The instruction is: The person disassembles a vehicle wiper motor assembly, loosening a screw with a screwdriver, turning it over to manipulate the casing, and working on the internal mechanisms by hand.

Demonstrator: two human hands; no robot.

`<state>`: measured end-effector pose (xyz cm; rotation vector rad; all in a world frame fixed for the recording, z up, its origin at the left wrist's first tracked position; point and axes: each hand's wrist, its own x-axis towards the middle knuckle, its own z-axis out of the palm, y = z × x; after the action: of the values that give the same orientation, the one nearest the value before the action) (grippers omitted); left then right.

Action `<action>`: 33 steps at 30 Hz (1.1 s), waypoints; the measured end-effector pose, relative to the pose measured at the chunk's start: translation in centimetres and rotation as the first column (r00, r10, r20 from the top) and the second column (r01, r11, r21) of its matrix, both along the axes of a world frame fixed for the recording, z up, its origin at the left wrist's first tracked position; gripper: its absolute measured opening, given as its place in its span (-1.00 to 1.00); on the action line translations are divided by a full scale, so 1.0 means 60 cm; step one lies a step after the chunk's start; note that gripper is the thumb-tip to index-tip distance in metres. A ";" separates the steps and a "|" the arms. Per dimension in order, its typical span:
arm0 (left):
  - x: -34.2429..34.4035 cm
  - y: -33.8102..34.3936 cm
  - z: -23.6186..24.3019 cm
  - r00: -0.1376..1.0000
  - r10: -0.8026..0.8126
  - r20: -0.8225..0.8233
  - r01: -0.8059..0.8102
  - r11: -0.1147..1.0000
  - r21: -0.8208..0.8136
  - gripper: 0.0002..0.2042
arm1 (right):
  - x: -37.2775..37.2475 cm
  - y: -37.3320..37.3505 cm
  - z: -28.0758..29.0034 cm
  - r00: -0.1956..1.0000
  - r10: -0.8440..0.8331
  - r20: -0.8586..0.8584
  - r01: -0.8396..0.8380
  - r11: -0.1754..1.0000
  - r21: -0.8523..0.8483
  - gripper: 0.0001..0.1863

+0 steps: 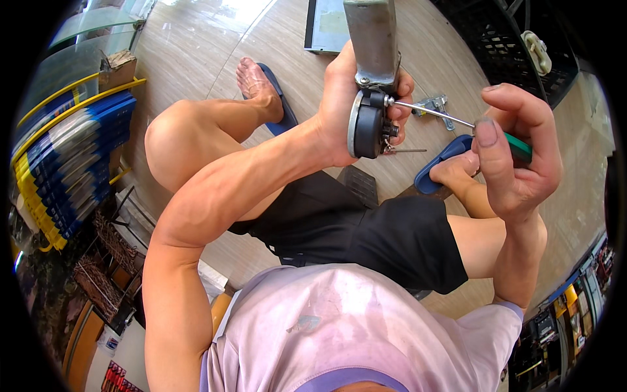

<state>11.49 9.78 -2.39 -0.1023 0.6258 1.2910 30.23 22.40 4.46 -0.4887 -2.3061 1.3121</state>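
My left hand [336, 104] is closed round a black round mechanism [371, 130] with a pale metal rim, fixed below a grey metal arm [369, 46] that rises out of the top of the view. My right hand [513, 153] grips a screwdriver by its green handle [519, 145]. The screwdriver's shaft [434, 112] runs leftward to a small bolt [389, 100] on the mechanism's upper right side; whether the tip is seated in it I cannot tell. Below the mechanism a thin metal rod [411, 150] shows, partly hidden.
Small metal parts [444, 108] lie on the tiled floor [196, 52] between my feet in blue slides. A grey box [320, 32] lies at the top, a black crate [496, 36] at upper right. Blue and yellow racked goods [75, 157] stand left, shelves [575, 287] at lower right.
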 end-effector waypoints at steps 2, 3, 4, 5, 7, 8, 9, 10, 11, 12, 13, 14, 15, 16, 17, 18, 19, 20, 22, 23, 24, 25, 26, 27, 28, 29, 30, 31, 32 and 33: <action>0.003 0.002 0.003 1.000 0.017 0.023 -0.017 0.999 -0.030 -0.55 | 0.001 0.006 -0.005 0.998 0.046 -0.052 -0.043 0.997 0.057 -0.77; 0.002 0.002 0.003 1.000 0.016 0.024 -0.015 0.999 -0.031 -0.55 | 0.002 0.006 -0.003 0.996 0.058 -0.062 -0.054 0.997 0.057 -0.77; 0.000 0.002 0.003 1.000 0.008 0.018 -0.007 0.999 -0.033 -0.55 | 0.003 0.006 -0.002 0.995 0.069 -0.072 -0.065 0.996 0.056 -0.77; -0.001 0.002 0.003 1.000 0.001 0.010 -0.001 0.999 -0.035 -0.55 | 0.006 0.003 0.004 0.999 0.036 -0.014 -0.036 0.998 -0.061 -0.76; 0.000 0.002 0.002 1.000 0.003 0.012 -0.003 1.000 -0.026 -0.56 | 0.005 -0.001 0.007 0.999 0.008 0.047 0.000 0.985 -0.175 -0.75; 0.001 0.003 0.001 1.000 0.005 0.015 -0.005 1.000 -0.016 -0.56 | 0.004 -0.003 0.006 0.998 -0.013 0.054 0.018 0.996 -0.085 -0.74; 0.002 0.003 0.001 1.000 0.003 0.015 -0.003 1.000 -0.016 -0.56 | 0.003 -0.004 0.004 0.998 -0.025 0.056 0.027 0.999 -0.039 -0.74; 0.004 0.004 0.000 1.000 0.000 0.003 0.000 1.000 -0.015 -0.55 | 0.002 -0.005 0.002 0.998 -0.037 0.058 0.036 0.999 0.006 -0.74; 0.006 0.005 0.000 1.000 -0.003 -0.008 0.003 1.000 -0.012 -0.55 | 0.001 -0.004 -0.001 1.000 -0.005 -0.016 0.006 1.000 0.028 -0.75; 0.007 0.008 0.000 1.000 -0.005 -0.007 0.005 1.000 -0.011 -0.55 | 0.002 -0.001 -0.001 0.999 0.010 -0.052 -0.008 0.999 0.040 -0.75; 0.009 0.011 0.000 1.000 -0.008 -0.008 0.007 0.999 -0.048 -0.40 | 0.004 0.001 -0.002 0.996 0.026 -0.088 -0.021 0.998 0.053 -0.76; 0.008 0.012 0.001 1.000 -0.009 -0.011 0.008 0.996 -0.086 -0.26 | 0.009 0.007 -0.001 0.998 0.043 -0.053 -0.041 0.999 0.034 -0.75; 0.008 0.011 0.000 1.000 -0.009 -0.012 0.008 0.996 -0.086 -0.26 | 0.009 0.007 0.002 0.998 0.052 -0.036 -0.051 0.998 0.023 -0.74; 0.007 0.010 -0.001 1.000 -0.006 -0.004 0.006 0.997 -0.082 -0.26 | 0.010 0.007 0.005 0.998 0.061 -0.019 -0.060 0.998 0.014 -0.73; 0.007 0.009 -0.003 1.000 -0.004 0.004 0.004 0.997 -0.077 -0.26 | 0.009 -0.001 0.012 0.999 0.006 0.046 -0.003 0.997 -0.073 -0.72; 0.007 0.009 -0.003 1.000 -0.004 0.004 0.004 0.997 -0.077 -0.26 | 0.009 -0.002 0.013 0.996 -0.018 0.082 0.027 0.993 -0.115 -0.71; 0.007 0.008 -0.004 1.000 -0.006 -0.003 0.006 0.997 -0.077 -0.26 | 0.009 -0.004 0.013 0.992 -0.042 0.116 0.059 0.986 -0.155 -0.70; 0.007 0.008 -0.004 1.000 -0.008 -0.010 0.008 0.997 -0.077 -0.26 | 0.008 0.000 0.011 0.997 -0.002 0.075 0.004 1.000 -0.026 -0.70; 0.007 0.009 0.000 1.000 -0.009 -0.017 0.007 0.997 -0.078 -0.26 | 0.005 0.005 0.005 0.998 0.042 0.039 -0.046 0.993 0.105 -0.70; 0.007 0.009 0.001 1.000 -0.008 -0.025 0.006 0.997 -0.081 -0.25 | 0.002 0.006 0.000 0.997 0.070 -0.032 -0.067 0.994 0.091 -0.71; 0.006 0.007 0.001 1.000 -0.008 -0.025 0.006 0.997 -0.081 -0.25 | 0.003 0.006 0.000 0.994 0.084 -0.067 -0.078 0.993 0.085 -0.72; 0.005 0.005 0.002 1.000 -0.009 -0.020 0.008 0.999 -0.045 -0.39 | 0.003 0.007 0.000 0.990 0.098 -0.103 -0.090 0.993 0.080 -0.73; 0.003 0.003 0.003 1.000 -0.008 -0.015 0.008 1.000 -0.009 -0.52 | 0.006 0.007 0.004 0.995 0.081 -0.050 -0.082 0.996 -0.027 -0.72; 0.002 0.001 0.003 1.000 -0.006 -0.016 0.006 1.000 -0.010 -0.52 | 0.006 0.007 0.004 0.997 0.076 -0.024 -0.078 0.994 -0.080 -0.71; 0.001 0.000 0.004 1.000 -0.001 -0.006 0.000 1.000 -0.019 -0.52 | 0.005 0.005 0.005 0.997 0.072 0.002 -0.071 0.989 -0.133 -0.71; 0.001 0.000 0.004 1.000 0.003 0.006 -0.003 1.000 -0.026 -0.52 | 0.003 0.002 0.004 0.999 0.043 0.021 -0.041 0.996 -0.075 -0.71; 0.001 0.000 0.004 1.000 0.003 0.007 -0.003 1.000 -0.026 -0.52 | 0.001 0.000 0.004 0.999 0.027 0.029 -0.026 0.999 -0.046 -0.71; 0.001 0.000 0.004 1.000 0.000 0.007 0.000 1.000 -0.023 -0.53 | -0.001 -0.002 0.003 0.999 0.013 0.038 -0.012 1.000 -0.017 -0.70; 0.001 0.000 0.003 1.000 -0.004 0.009 0.004 1.000 -0.019 -0.53 | -0.003 -0.004 0.003 1.000 0.025 -0.011 -0.024 0.999 0.020 -0.72; 0.002 0.000 0.002 1.000 -0.004 0.011 0.004 1.000 -0.018 -0.53 | -0.004 -0.002 0.002 0.999 0.031 -0.034 -0.030 0.999 0.040 -0.73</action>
<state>11.59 9.79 -2.26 -0.1228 0.6283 1.2800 29.99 22.28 4.60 -0.4167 -2.3151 1.2765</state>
